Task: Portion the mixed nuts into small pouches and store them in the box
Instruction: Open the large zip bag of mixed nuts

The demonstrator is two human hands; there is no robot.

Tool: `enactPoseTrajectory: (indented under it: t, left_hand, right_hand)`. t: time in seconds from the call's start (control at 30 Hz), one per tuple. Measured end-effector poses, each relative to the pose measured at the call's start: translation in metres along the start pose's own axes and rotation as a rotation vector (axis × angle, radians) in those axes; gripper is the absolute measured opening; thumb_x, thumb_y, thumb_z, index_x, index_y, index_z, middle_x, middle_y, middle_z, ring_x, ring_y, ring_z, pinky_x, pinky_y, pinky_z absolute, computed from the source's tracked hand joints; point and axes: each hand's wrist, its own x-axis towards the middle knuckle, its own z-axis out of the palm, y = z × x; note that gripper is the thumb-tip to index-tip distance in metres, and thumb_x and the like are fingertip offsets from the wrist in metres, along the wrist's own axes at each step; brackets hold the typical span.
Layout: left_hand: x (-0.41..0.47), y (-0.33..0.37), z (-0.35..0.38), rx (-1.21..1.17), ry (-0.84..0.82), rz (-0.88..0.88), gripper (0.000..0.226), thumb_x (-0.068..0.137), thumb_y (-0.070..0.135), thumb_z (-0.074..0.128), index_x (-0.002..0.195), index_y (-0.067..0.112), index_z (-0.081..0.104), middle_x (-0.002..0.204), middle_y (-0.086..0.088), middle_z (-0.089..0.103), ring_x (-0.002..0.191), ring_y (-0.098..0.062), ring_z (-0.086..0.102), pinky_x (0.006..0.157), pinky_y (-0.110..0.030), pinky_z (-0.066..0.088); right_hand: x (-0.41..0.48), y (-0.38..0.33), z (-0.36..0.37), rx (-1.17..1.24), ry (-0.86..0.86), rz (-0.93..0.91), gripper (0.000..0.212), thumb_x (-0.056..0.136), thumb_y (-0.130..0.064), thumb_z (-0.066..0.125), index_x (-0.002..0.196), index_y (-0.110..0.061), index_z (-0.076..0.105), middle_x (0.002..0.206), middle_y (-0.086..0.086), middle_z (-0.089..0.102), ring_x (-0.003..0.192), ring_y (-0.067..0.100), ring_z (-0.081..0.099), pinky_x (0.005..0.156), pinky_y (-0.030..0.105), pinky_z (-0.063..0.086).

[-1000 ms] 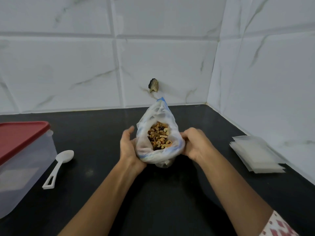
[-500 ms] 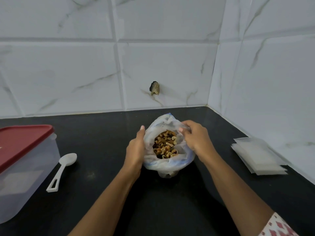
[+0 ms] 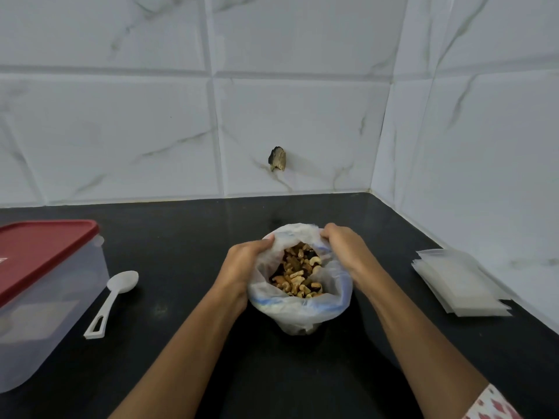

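**Rolled-down rim: the bag [image 3: 299, 311] now stands low and wide open**

Since a second ago the tall peak of plastic has been folded outward into a cuff. Both hands have gone from the bag's flanks up to its far rim.

The mixed nuts [image 3: 299, 275] lie heaped inside, in plain sight through the mouth. The bag stands upright on the black counter [image 3: 302, 379], mid-counter and straight in front of the person. The left hand [image 3: 242, 267] grips the left side of the rim, fingers curled over the plastic. The right hand [image 3: 344, 252] holds the far right edge the same way, knuckles up.

A white spoon [image 3: 116, 294] lies to the left, apart from the bag. Beyond it is the clear box [image 3: 45, 313], its red lid [image 3: 42, 252] still on. A stack of small pouches [image 3: 459, 282] sits well apart to the right, near the tiled wall [image 3: 302, 116].

No portioning appears to have begun.

The main risk is probably the bag itself. It is thin and soft, looks narrower at the foot than at the mouth, and seems to keep its shape largely through the two hands. If both let go to fetch spoon and pouch, it could slump sideways and spill nuts over the counter. A hard tug on the cuff could tip it or tear the film. Nothing can be stored until the lid comes off.
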Motion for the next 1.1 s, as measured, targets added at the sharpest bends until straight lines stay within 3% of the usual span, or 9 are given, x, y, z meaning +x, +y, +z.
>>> enactPoseTrajectory:
  t: [0.07, 0.13, 0.27, 0.4, 0.57, 0.7, 0.83, 0.97, 1.1]
  left_hand:
    - [-0.002, 0.004, -0.001, -0.172, -0.050, -0.150, 0.024, 0.086, 0.023, 0.059, 0.092, 0.001, 0.066, 0.077, -0.013, 0.068, 0.073, -0.027, 0.065, 0.073, -0.041, 0.054]
    - [-0.003, 0.006, -0.003, -0.283, -0.127, -0.224, 0.023, 0.089, 0.023, 0.053, 0.087, 0.003, 0.065, 0.067, -0.009, 0.066, 0.063, -0.021, 0.063, 0.067, -0.037, 0.051]
    - [0.001, 0.006, -0.008, -0.465, -0.211, -0.299, 0.022, 0.089, 0.017, 0.049, 0.084, 0.001, 0.064, 0.057, -0.005, 0.061, 0.044, -0.012, 0.058, 0.050, -0.021, 0.053]
    - [0.005, 0.003, -0.012, -0.521, -0.341, -0.390, 0.028, 0.084, 0.017, 0.049, 0.067, 0.002, 0.066, 0.054, 0.000, 0.053, 0.047, -0.007, 0.050, 0.063, -0.016, 0.041]
    - [-0.003, 0.010, -0.003, -0.140, -0.269, -0.260, 0.025, 0.090, 0.022, 0.041, 0.071, 0.010, 0.052, 0.051, 0.003, 0.042, 0.039, -0.006, 0.038, 0.036, -0.014, 0.030]
    - [-0.005, 0.008, 0.001, 0.460, -0.048, 0.220, 0.039, 0.086, 0.043, 0.058, 0.111, 0.015, 0.047, 0.096, -0.003, 0.057, 0.080, -0.011, 0.058, 0.062, -0.021, 0.047]
    - [-0.003, 0.007, -0.003, 0.752, -0.087, 0.450, 0.027, 0.089, 0.040, 0.055, 0.093, 0.016, 0.065, 0.095, -0.005, 0.064, 0.088, -0.019, 0.062, 0.078, -0.029, 0.049]
    - [-0.003, 0.002, -0.001, 0.200, -0.137, 0.121, 0.033, 0.091, 0.033, 0.055, 0.074, 0.010, 0.069, 0.068, -0.007, 0.065, 0.061, -0.017, 0.061, 0.060, -0.027, 0.051]
    - [0.003, -0.004, 0.002, -0.307, -0.089, -0.208, 0.032, 0.091, 0.030, 0.056, 0.075, 0.004, 0.062, 0.049, -0.002, 0.057, 0.035, -0.008, 0.052, 0.035, -0.015, 0.044]
  right_hand:
    - [-0.003, -0.002, 0.001, -0.122, -0.031, -0.265, 0.016, 0.096, -0.027, 0.040, 0.092, -0.016, 0.050, 0.094, -0.003, 0.045, 0.079, 0.006, 0.047, 0.064, 0.014, 0.040]
    - [-0.005, -0.001, 0.002, -0.207, -0.072, -0.456, 0.033, 0.092, -0.038, 0.050, 0.118, -0.019, 0.048, 0.114, -0.004, 0.046, 0.101, 0.007, 0.049, 0.084, 0.021, 0.043]
    - [-0.002, 0.001, 0.004, -0.320, -0.004, -0.564, 0.029, 0.092, -0.026, 0.055, 0.116, -0.011, 0.059, 0.114, 0.005, 0.060, 0.108, 0.019, 0.053, 0.092, 0.032, 0.043]
    - [0.002, 0.002, 0.006, -0.169, 0.013, -0.445, 0.025, 0.095, -0.016, 0.050, 0.110, -0.005, 0.065, 0.103, 0.007, 0.064, 0.101, 0.018, 0.056, 0.090, 0.028, 0.041]
    - [0.006, 0.006, 0.007, 0.088, 0.016, -0.236, 0.020, 0.094, -0.012, 0.050, 0.100, -0.007, 0.068, 0.092, 0.008, 0.067, 0.093, 0.023, 0.062, 0.090, 0.036, 0.049]
    - [0.006, 0.006, 0.005, 0.123, -0.054, -0.075, 0.027, 0.096, -0.015, 0.047, 0.099, 0.005, 0.065, 0.079, 0.011, 0.062, 0.077, 0.024, 0.059, 0.078, 0.037, 0.049]
    - [0.003, 0.003, 0.006, 0.064, -0.109, -0.026, 0.038, 0.096, -0.021, 0.046, 0.113, 0.011, 0.056, 0.072, 0.000, 0.050, 0.067, 0.015, 0.047, 0.065, 0.029, 0.041]
    - [0.004, 0.003, 0.007, 0.271, -0.203, 0.092, 0.038, 0.094, -0.019, 0.049, 0.122, 0.005, 0.055, 0.076, 0.000, 0.056, 0.069, 0.013, 0.053, 0.067, 0.026, 0.045]
    - [0.001, -0.002, 0.008, 0.101, -0.150, 0.078, 0.045, 0.093, -0.043, 0.046, 0.122, -0.009, 0.057, 0.095, 0.005, 0.063, 0.086, 0.017, 0.061, 0.085, 0.036, 0.051]
